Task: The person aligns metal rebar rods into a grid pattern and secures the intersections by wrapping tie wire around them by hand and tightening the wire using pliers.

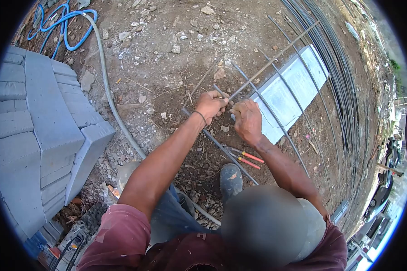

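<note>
My left hand (pixel 210 108) is closed around steel rebar (pixel 276 58) where two bars cross. Just right of it, my right hand (pixel 247 121) is curled with its fingers pressed together near the same crossing. Whatever it pinches is too small and hidden to make out. Several thinner crossbars (pixel 287 83) run across the long bar, forming an open grid. Another bar (pixel 228 153) slants below my hands toward my boot (pixel 231 178). Pliers (pixel 246 158) with red handles lie on the soil below my right hand.
Under the bars lies a pale grey block (pixel 294 88). Long loose rods (pixel 339 77) curve along the right. Grey blocks (pixel 54 131) are stacked at left, beside a grey hose (pixel 107 86) and a blue hose (pixel 68 22). Stones litter the dirt ground.
</note>
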`<state>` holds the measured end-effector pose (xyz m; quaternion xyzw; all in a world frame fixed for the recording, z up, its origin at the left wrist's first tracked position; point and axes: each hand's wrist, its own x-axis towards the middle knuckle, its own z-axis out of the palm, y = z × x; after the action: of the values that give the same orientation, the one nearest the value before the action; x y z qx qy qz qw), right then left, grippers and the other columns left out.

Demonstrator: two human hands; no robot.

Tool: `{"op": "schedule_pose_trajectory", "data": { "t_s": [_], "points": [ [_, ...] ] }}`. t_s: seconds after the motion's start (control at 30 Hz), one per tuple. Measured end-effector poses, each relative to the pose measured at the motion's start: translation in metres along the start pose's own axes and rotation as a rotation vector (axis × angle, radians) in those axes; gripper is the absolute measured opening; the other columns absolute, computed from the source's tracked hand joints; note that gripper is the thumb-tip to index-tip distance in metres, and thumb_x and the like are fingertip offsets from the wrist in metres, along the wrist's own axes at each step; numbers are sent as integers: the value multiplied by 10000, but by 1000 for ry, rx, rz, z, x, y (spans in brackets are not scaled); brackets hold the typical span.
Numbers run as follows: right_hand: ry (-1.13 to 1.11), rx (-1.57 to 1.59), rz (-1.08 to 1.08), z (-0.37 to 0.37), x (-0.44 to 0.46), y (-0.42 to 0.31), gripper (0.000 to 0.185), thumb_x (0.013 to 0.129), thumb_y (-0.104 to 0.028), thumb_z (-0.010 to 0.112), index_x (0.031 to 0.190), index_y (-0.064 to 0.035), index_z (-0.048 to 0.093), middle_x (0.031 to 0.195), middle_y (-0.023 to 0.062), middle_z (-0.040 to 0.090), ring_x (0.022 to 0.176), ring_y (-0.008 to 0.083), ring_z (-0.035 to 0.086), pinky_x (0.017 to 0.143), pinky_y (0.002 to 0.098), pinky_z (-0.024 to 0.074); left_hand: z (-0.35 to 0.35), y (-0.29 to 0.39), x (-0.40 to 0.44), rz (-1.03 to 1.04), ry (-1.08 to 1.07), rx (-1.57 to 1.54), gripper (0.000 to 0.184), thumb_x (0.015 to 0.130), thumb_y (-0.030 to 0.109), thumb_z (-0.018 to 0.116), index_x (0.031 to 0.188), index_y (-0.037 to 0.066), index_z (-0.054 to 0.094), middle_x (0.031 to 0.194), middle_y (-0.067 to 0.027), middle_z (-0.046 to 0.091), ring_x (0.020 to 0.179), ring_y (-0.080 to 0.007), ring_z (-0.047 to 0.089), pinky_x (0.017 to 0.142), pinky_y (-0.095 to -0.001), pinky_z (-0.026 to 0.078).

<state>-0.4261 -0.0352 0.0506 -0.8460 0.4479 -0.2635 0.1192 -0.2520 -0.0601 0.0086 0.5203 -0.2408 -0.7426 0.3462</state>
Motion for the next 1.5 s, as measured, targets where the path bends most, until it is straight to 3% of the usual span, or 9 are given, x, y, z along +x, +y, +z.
{"op": "schedule_pose_trajectory", "data": {
  "t_s": [0.07, 0.33, 0.4, 0.47, 0.67, 0.83, 1.03, 1.23, 1.5],
  "points": [
    [47, 8, 0, 1, 1, -3, 201, 779, 57, 688, 925, -43, 595, 889, 112, 642, 839, 334, 625, 752, 446, 506, 1, -1, 0, 7, 6, 16, 134, 979, 66, 674, 1100, 11, 658, 858, -42, 691, 655, -92, 588, 512, -237, 432],
    [83, 71, -87, 11, -5, -5, 229, 786, -12, 727, 968, -29, 589, 912, 145, 632, 852, 357, 631, 733, 445, 537, 6, 2, -4, 50, 64, 28, 142, 937, 36, 695, 1069, -16, 683, 823, -65, 721, 585, -106, 586, 491, -264, 440],
    [46, 85, -66, 5, -4, -3, 252, 789, -3, 722, 999, -35, 587, 948, 140, 658, 888, 356, 650, 769, 447, 554, 4, 1, -1, 41, 63, 167, 129, 977, 65, 662, 1094, 11, 664, 887, -60, 727, 703, -111, 659, 535, -250, 468],
    [-248, 127, -31, -15, 4, -2, 261, 831, -61, 702, 1068, -30, 596, 1026, 158, 630, 997, 361, 613, 854, 466, 508, 6, -1, -1, 40, 69, 142, 130, 979, 64, 658, 1097, 10, 662, 911, -71, 735, 740, -124, 686, 537, -250, 459],
    [-184, -231, 123, -39, 18, 17, 373, 881, -140, 706, 1227, -41, 609, 1207, 134, 614, 1119, 336, 579, 927, 465, 457, 9, 6, -5, 13, 45, 99, 134, 987, 51, 635, 1112, 3, 646, 1004, -114, 755, 893, -180, 753, 561, -235, 428],
    [-249, -337, 150, -38, 22, -7, 726, 773, -518, 804, 1191, 32, 580, 1152, 159, 606, 1084, 321, 545, 923, 489, 387, 2, 0, -3, 8, 10, 74, 143, 991, 37, 628, 1125, -11, 640, 1000, -127, 753, 923, -195, 756, 556, -236, 432],
    [-212, -280, 146, -21, 28, 6, 613, 793, -493, 793, 1110, -12, 583, 1056, 150, 631, 1031, 311, 572, 894, 459, 398, 0, 0, 2, -11, 15, 24, 111, 979, 68, 665, 1073, 10, 680, 957, -74, 726, 720, -123, 647, 581, -240, 476],
    [-153, -253, 137, -16, 23, 12, 547, 811, -453, 788, 1104, -31, 600, 1033, 134, 640, 1024, 306, 581, 877, 449, 405, 1, 2, -4, -15, 51, 76, 71, 978, 101, 681, 1024, 50, 700, 928, -10, 709, 843, -108, 652, 643, -270, 495],
    [-64, -178, 118, -12, 16, 16, 457, 805, -342, 800, 1128, -68, 628, 1007, 100, 631, 1008, 291, 585, 859, 442, 418, 3, 5, -4, -25, 54, 71, 94, 978, 110, 688, 1037, 38, 702, 944, -43, 723, 840, -110, 655, 630, -262, 485]
  ]
}}
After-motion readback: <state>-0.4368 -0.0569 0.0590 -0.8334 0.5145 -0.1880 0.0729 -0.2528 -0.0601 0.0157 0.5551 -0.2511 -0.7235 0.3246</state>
